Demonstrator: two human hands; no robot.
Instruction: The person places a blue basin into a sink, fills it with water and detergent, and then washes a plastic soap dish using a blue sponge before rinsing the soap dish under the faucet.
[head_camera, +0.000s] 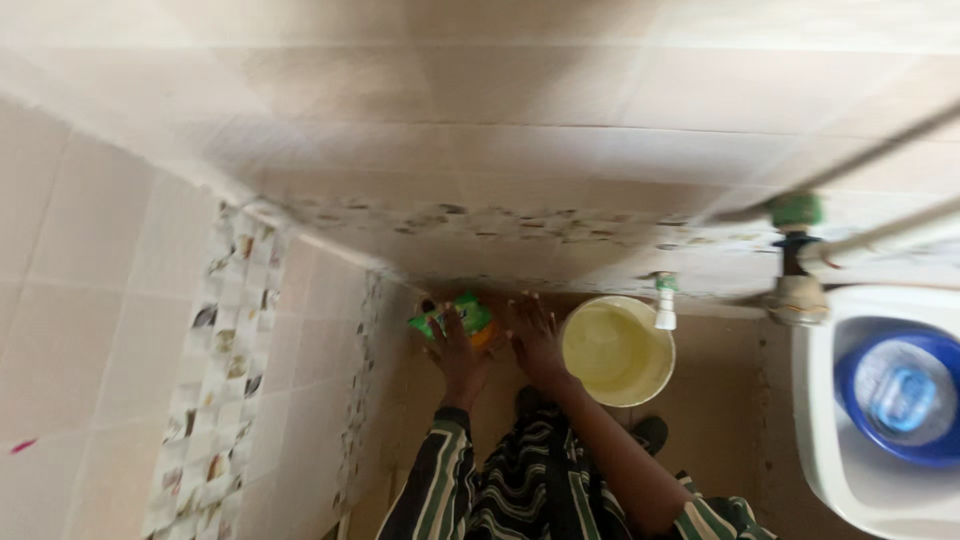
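Note:
My left hand (455, 352) reaches down toward the tiled floor and grips a green packet (452, 316) with an orange patch on it, close to the corner of the wall. My right hand (533, 338) hangs beside it with fingers spread, holding nothing, just left of a pale yellow bucket (618, 352). Both arms wear striped green, black and white sleeves.
A white tap (665, 300) sticks out over the bucket. Pipes with a green valve (796, 212) run along the right wall. A white basin (872, 410) at the right holds a blue bowl (893, 392). Tiled walls close in on the left and ahead.

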